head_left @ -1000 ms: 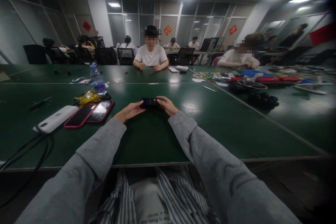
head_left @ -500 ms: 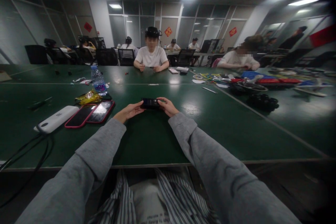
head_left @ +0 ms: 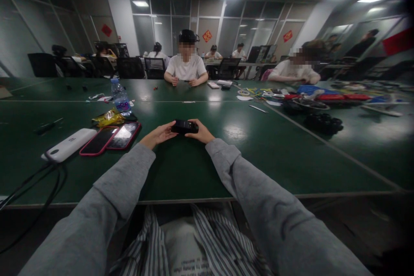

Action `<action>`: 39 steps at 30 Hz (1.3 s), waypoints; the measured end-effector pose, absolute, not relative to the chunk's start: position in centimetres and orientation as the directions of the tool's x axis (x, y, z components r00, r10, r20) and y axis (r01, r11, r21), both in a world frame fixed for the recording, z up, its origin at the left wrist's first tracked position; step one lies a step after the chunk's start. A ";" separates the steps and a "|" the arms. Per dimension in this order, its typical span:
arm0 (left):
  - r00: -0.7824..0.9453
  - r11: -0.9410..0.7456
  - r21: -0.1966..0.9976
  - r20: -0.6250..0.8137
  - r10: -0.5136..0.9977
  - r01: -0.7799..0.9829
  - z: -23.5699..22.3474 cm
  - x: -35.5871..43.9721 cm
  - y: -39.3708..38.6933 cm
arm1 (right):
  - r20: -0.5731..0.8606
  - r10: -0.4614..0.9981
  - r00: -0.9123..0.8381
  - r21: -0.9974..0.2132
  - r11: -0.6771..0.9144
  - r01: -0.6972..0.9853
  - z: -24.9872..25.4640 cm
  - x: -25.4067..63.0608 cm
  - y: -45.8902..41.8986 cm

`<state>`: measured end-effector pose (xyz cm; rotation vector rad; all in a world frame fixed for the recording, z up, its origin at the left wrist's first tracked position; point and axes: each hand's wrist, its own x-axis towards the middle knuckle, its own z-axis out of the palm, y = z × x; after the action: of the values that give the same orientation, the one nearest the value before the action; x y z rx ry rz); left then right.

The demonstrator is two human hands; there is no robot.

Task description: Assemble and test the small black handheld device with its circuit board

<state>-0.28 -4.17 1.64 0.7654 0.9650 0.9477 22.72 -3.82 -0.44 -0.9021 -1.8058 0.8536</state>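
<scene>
A small black box-shaped device (head_left: 183, 127) is held in front of me, just over the green table. My left hand (head_left: 160, 134) grips its left end, thumb on top and the other fingers stretched along beneath. At the right end, my right hand (head_left: 201, 132) is closed round it, with thumb and fingers on opposite sides. A darker face of the device is turned to me, with faint small markings too fine to read. To the left of my left hand lie two phones in red cases, the nearer-right one (head_left: 124, 135) partly over the other (head_left: 98, 141).
A white power bank (head_left: 69, 144) with black cables, a yellow wrapper (head_left: 109, 118) and a water bottle (head_left: 120, 97) are on the left. A pen (head_left: 258, 108), tangled cords and a black bundle (head_left: 324, 123) lie right. A person (head_left: 186, 67) sits opposite; another sits at right.
The device has tipped and shifted slightly left, so the face with lit markings no longer shows clearly. My right hand's fingers have moved further round its end.
</scene>
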 end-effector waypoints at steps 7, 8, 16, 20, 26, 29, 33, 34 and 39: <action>0.270 0.368 0.898 -0.303 0.914 -0.240 1.6 -0.2 -4.4 | 0.430 0.838 -0.337 -0.806 0.525 0.275 -0.8 22.9 -3.6; 0.276 0.358 0.906 -0.293 0.916 -0.227 1.6 -0.2 -4.4 | 0.428 0.840 -0.335 -0.812 0.520 0.266 -0.9 23.0 -3.5; 0.325 0.242 0.967 -0.206 0.923 -0.076 1.3 -0.3 -4.4 | 0.432 0.867 -0.248 -0.860 0.479 0.177 -0.7 23.4 -2.7; 0.343 0.133 0.989 -0.145 0.928 0.059 1.0 -0.4 -4.4 | 0.426 0.894 -0.139 -0.887 0.443 0.127 -0.3 24.2 -1.8; 0.285 -0.131 0.937 0.036 0.958 0.324 0.0 -0.9 -3.7 | 0.410 0.909 0.071 -0.898 0.389 0.205 -1.4 25.9 -0.1; 0.272 -0.261 0.851 0.146 0.951 0.456 -0.4 -1.5 -3.2 | 0.427 0.895 0.131 -0.876 0.373 0.305 -2.1 26.5 0.2; 0.294 -0.383 0.706 0.252 0.922 0.596 -0.6 -2.1 -3.0 | 0.475 0.870 0.132 -0.817 0.381 0.433 -2.5 26.8 0.2; 0.302 -0.404 0.671 0.271 0.914 0.622 -0.7 -2.2 -3.0 | 0.487 0.865 0.121 -0.801 0.386 0.457 -2.5 26.8 0.1; 0.338 -0.462 0.542 0.319 0.886 0.701 -0.7 -2.3 -3.1 | 0.518 0.854 0.054 -0.731 0.410 0.546 -2.8 26.4 0.0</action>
<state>-2.27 -3.05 -0.71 2.2981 1.4152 0.8436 26.42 0.05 -2.81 -1.2585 -1.6188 0.3679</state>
